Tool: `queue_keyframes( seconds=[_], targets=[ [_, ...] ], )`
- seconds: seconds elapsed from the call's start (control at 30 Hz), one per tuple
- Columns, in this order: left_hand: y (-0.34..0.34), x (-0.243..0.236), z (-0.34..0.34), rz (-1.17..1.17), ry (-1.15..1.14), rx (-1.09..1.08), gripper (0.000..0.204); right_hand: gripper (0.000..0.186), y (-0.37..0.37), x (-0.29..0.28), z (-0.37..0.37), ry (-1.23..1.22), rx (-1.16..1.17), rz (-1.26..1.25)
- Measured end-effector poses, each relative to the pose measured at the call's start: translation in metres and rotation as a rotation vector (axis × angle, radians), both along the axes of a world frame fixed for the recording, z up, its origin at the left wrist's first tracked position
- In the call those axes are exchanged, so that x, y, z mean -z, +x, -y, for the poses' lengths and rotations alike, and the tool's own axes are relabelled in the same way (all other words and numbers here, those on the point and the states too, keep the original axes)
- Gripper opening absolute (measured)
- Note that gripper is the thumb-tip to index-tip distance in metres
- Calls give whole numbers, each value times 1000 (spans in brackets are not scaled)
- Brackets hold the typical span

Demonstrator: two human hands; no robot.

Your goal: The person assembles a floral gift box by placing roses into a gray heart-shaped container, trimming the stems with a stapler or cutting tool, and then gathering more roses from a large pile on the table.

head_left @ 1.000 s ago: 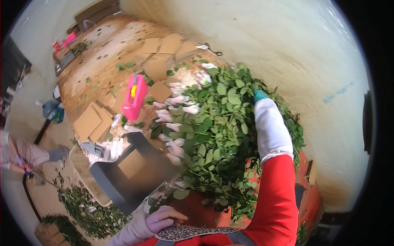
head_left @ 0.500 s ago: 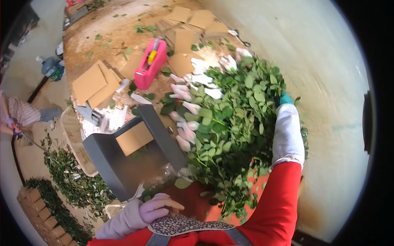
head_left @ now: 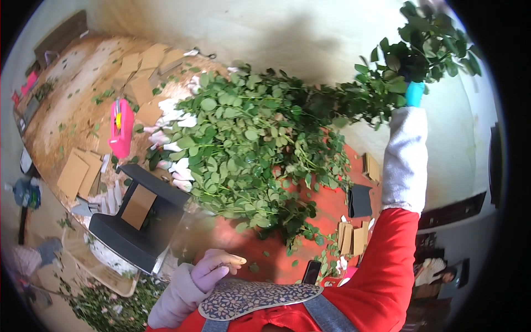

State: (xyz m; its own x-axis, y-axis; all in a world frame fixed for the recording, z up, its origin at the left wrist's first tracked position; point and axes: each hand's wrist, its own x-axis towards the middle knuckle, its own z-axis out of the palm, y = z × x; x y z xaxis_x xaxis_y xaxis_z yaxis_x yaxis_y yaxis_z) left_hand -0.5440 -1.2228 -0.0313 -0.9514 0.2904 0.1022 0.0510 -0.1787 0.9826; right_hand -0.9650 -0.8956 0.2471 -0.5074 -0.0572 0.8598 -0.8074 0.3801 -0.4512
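At the upper right, my right hand [head_left: 415, 94], in a teal glove, is stretched far out and closed around leafy rose stems [head_left: 420, 47]. Leaves hide most of its fingers. Pale pink shows at the stems' upper tip, at the picture's rim. A large heap of leafy rose stems [head_left: 238, 138] covers the middle of the table, with pink buds in white sleeves [head_left: 180, 171] along its left side. Close to my chest, above the patterned apron bib, my left hand [head_left: 213, 268] wears a light purple glove with bare fingertips. Its fingers are loosely bent and apart, holding nothing.
Left of the heap stand a dark grey stand [head_left: 113, 232] with a cardboard piece on it and a pink tape dispenser [head_left: 121, 130]. Cardboard sheets [head_left: 80, 171] lie about. A phone [head_left: 311, 272] rests near my apron. Other people are in the background on both sides.
My right hand has moved from the heap's right edge up and outward, lifting leafy rose stems. My view has swung right, showing more red table. My left hand stays near my chest.
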Motion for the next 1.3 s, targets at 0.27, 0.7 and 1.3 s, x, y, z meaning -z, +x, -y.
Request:
queue_keyframes(
  seconds=[0.27, 0.7, 1.3],
  targets=[
    [44, -6, -54, -165, -76, 8, 29, 23, 125, -3, -129, -144, 131, -33],
    [-7, 46, -173, 313, 184, 39, 45, 23, 265, 63, -300, -146, 293, 159],
    [-285, 84, -249, 558, 775, 109, 47, 22, 488, 43, -374, 13, 1007, 82]
  ],
)
